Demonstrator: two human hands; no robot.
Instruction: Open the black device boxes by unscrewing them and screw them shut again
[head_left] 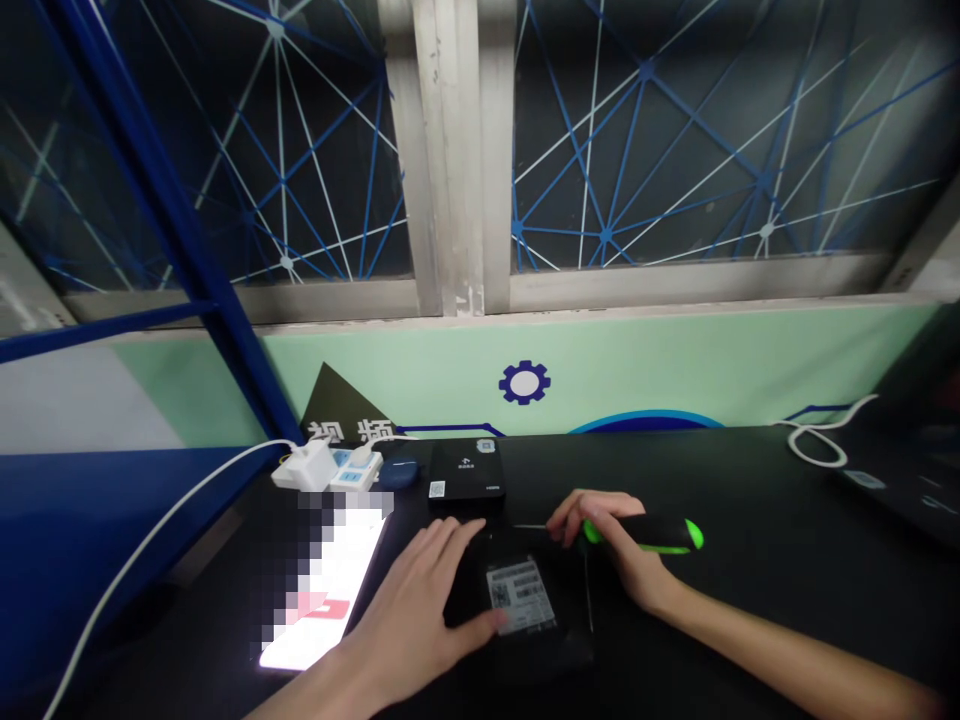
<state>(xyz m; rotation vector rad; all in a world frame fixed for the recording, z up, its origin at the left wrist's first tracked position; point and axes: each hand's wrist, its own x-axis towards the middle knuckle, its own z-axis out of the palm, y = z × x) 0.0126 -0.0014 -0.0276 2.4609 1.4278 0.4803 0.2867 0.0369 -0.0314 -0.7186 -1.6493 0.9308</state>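
A flat black box [555, 600] with a white label [520, 596] on its upturned face lies on the black table [750, 500]. My left hand [424, 595] rests on the box's left side, fingers spread flat and thumb against the label. My right hand [615, 545] grips a screwdriver [649, 534] with a black and green handle, held level. Its thin shaft points left, with the tip over the box's far edge.
A second black box [466, 474] stands just behind, beside a dark blue oval object [399, 472] and a white power strip [330, 468] with a white cable. A lit phone screen [322, 600] lies at left. A coiled white cable [821, 435] lies far right.
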